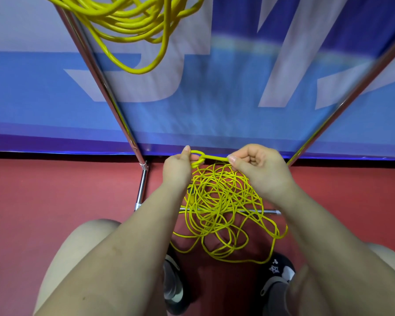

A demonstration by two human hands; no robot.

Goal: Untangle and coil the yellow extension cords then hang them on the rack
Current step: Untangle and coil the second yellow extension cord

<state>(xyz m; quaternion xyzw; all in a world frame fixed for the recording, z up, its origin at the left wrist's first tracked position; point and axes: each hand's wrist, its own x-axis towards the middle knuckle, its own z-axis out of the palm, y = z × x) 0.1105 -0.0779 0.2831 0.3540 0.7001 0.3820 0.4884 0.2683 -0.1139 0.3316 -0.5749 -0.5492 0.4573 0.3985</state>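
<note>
A tangled heap of thin yellow extension cord (224,208) lies on the red floor between my feet, spread over the rack's lower bar. My left hand (177,172) pinches a knotted loop of that cord (197,156) held up above the heap. My right hand (260,169) pinches the same strand just to the right of the knot, so a short stretch runs taut between both hands. A coiled yellow cord (132,26) hangs from the top of the chrome rack (105,87) at the upper left.
The rack's slanted chrome poles frame the scene, one at the left and another at the right (351,94). A blue and white banner (214,87) stands right behind the rack. My shoes (276,277) and bare knees sit at the bottom, on the red floor (55,190).
</note>
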